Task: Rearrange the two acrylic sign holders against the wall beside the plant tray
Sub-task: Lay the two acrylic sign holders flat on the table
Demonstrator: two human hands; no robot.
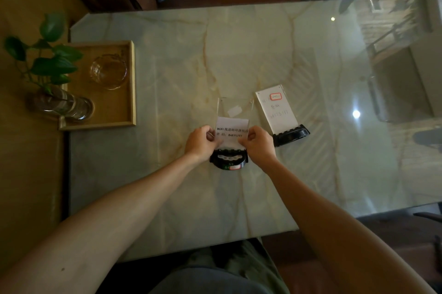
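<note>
Both hands' fingers (244, 138) pinch the near sign holder's (235, 111) paper slip (231, 132).

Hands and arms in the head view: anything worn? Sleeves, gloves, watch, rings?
Nothing worn that shows. The left hand and right hand are bare, with no gloves, and no rings visible on the fingers. Both forearms are uncovered all the way to the frame edge: no sleeves, watch or wristband. One small dark spot marks the left forearm near the bottom of the picture.
</note>
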